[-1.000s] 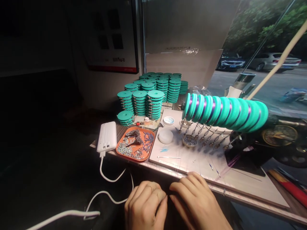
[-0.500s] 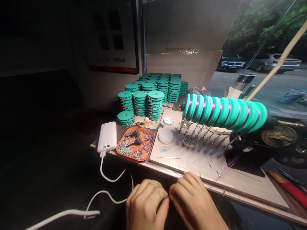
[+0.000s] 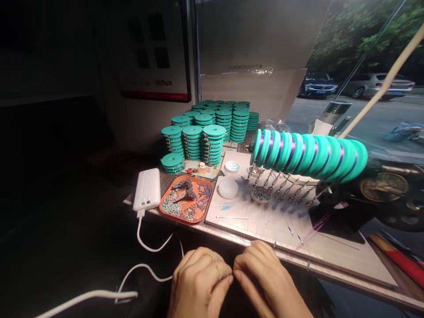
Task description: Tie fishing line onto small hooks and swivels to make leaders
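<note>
My left hand (image 3: 201,280) and my right hand (image 3: 266,278) are side by side below the table's front edge, fingertips nearly touching. Both are closed in a pinch; what they hold is too small or hidden to name. Faint thin lines rise near them toward the board (image 3: 261,229). Beyond, a row of green foam spools (image 3: 308,154) with purple line sits on a black machine (image 3: 380,185), with metal swivels dangling beneath. On the board are a small bowl of grey beads (image 3: 261,194), a white round container (image 3: 228,189) and a thin white stick (image 3: 232,217).
An orange tray (image 3: 187,216) of small metal parts lies left of the board, beside a white power bank (image 3: 146,190) with a cable. Stacked green spools (image 3: 212,141) stand behind. A red-and-yellow tool (image 3: 397,258) lies at the right.
Both hands have shifted very slightly, staying pinched close together. The view has moved a little; the things on the table stay in place.
</note>
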{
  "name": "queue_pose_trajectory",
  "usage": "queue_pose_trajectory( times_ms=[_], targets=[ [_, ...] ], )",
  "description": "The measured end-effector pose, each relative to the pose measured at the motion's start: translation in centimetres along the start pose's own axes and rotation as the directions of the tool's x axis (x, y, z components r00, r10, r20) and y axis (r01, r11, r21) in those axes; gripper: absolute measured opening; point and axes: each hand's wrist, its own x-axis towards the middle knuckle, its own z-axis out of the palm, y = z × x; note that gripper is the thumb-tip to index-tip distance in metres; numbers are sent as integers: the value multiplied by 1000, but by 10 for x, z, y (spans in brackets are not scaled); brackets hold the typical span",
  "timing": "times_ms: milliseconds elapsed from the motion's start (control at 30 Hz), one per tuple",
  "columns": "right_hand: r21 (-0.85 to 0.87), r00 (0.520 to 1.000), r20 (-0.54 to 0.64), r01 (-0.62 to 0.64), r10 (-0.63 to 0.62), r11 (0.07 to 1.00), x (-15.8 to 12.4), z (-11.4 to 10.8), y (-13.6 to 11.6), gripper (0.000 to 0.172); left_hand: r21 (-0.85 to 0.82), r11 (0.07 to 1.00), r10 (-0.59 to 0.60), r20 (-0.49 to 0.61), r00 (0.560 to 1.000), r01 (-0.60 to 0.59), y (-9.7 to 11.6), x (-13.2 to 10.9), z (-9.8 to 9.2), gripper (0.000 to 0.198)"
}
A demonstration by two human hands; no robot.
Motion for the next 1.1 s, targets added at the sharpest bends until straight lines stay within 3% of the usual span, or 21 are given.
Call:
queue_pose_trajectory(
  times_ms=[300,500,667,800,933,1000,1100],
  targets=[
    [-2,999,46,-25,25,1000,-1,4,-2,13,-35,998,-56,64,996,58,-3,-4,2,16],
    [41,1000,23,-5,4,999,-3,2,2,12,48,997,-67,55,996,64,-3,-2,2,17],
    [210,986,43,-166,160,963,-4,-5,6,14,-21,985,-171,30,985,172,-2,-3,-5,34],
    [269,977,62,-213,203,939,-5,-4,7,16,-117,979,-168,9,986,168,-4,-7,-6,17],
    [225,988,34,-155,152,962,-3,-2,6,11,-116,983,-143,-18,990,140,-4,-8,-5,11],
    [160,998,-2,-61,63,985,-1,-2,4,3,-113,984,-139,-16,990,137,-3,-7,-5,12],
    [84,999,-4,48,-48,995,2,-2,3,8,-127,983,-133,-10,991,131,-3,-5,-6,12]
  ],
)
